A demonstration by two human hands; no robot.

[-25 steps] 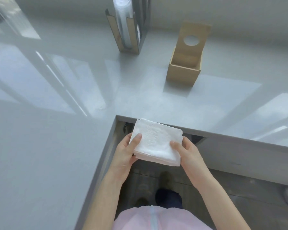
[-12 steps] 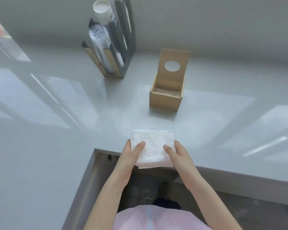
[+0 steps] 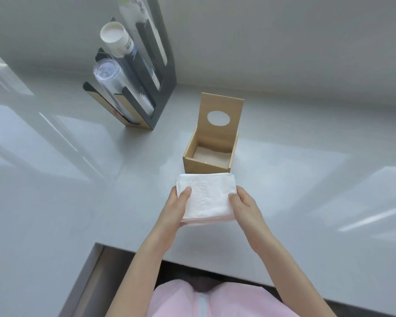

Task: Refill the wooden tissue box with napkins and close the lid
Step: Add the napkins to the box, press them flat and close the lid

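A white stack of napkins (image 3: 205,197) hangs over the grey counter, just in front of the wooden tissue box (image 3: 202,165). My left hand (image 3: 175,208) grips the stack's left edge with the thumb on top. My right hand (image 3: 244,208) grips its right edge the same way. The box stands open, and its lid (image 3: 221,118) with an oval hole is tipped upright at the back. A few napkins lie on the box's bottom. The stack's far edge hides the lower part of the box's front wall.
A dark cup dispenser (image 3: 144,85) with paper cups (image 3: 116,38) and clear plastic cups (image 3: 108,74) stands at the back left against the wall. The glossy grey counter (image 3: 306,191) wraps round in an L, with its inner edge near my body.
Both hands have carried the napkin stack forward from the counter's edge to just in front of the open box. The camera has moved closer to the counter.
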